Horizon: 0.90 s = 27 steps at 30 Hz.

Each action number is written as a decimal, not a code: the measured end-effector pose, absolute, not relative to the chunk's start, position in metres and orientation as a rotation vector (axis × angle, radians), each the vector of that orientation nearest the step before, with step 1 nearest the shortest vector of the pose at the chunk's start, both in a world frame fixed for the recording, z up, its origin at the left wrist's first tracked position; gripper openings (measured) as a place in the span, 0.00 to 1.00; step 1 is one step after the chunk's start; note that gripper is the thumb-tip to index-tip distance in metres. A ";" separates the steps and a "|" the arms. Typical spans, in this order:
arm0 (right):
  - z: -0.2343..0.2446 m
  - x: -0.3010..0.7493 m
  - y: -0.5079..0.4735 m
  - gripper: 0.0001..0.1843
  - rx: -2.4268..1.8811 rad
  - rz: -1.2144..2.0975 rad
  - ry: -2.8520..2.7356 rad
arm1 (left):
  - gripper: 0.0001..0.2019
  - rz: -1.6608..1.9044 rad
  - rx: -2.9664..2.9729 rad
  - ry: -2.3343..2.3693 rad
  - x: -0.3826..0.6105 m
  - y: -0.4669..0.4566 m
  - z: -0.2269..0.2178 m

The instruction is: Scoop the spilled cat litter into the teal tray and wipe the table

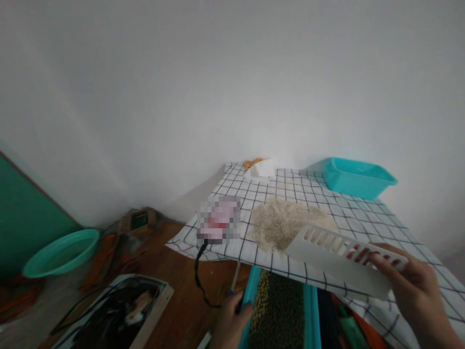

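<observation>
My right hand (417, 276) grips one end of a white plastic basket (337, 271) with slotted sides, fingers showing through the slots. The basket is tilted above the tablecloth, its far end beside a spread heap of pale beige grains (276, 223). Below the front edge of the cloth, my left hand (230, 322) closes at the left rim of a teal tray (311, 315). In that tray lie dark green grains (281, 310) with a strip of yellowish ones (262, 300) along the left. A thin metal rod (236, 276) shows just beyond the left fingers; whether they touch it I cannot tell.
A teal basin (359, 179) stands at the table's back right. White paper (259, 169) lies at the back, and a blurred-out pinkish object (219, 218) with a black cord (198, 276) at the left. On the floor are a green basin (61, 252) and a box (123, 310).
</observation>
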State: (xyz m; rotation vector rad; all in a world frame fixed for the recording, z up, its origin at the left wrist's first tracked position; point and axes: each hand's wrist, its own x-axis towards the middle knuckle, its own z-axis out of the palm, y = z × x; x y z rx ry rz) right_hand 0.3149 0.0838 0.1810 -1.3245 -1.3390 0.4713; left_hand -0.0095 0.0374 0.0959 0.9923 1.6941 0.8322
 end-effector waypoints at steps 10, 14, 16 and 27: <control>0.178 0.307 0.113 0.14 -1.288 0.557 -1.394 | 0.25 0.846 1.021 1.668 -0.013 0.040 0.081; 0.174 0.317 0.130 0.15 -1.231 0.583 -1.363 | 0.26 0.882 0.988 1.675 -0.012 0.041 0.077; 0.174 0.319 0.136 0.14 -1.208 0.593 -1.350 | 0.28 0.892 0.969 1.671 -0.013 0.042 0.074; 0.189 0.306 0.179 0.13 -1.127 0.585 -1.330 | 0.26 0.784 1.019 1.652 -0.016 0.042 0.086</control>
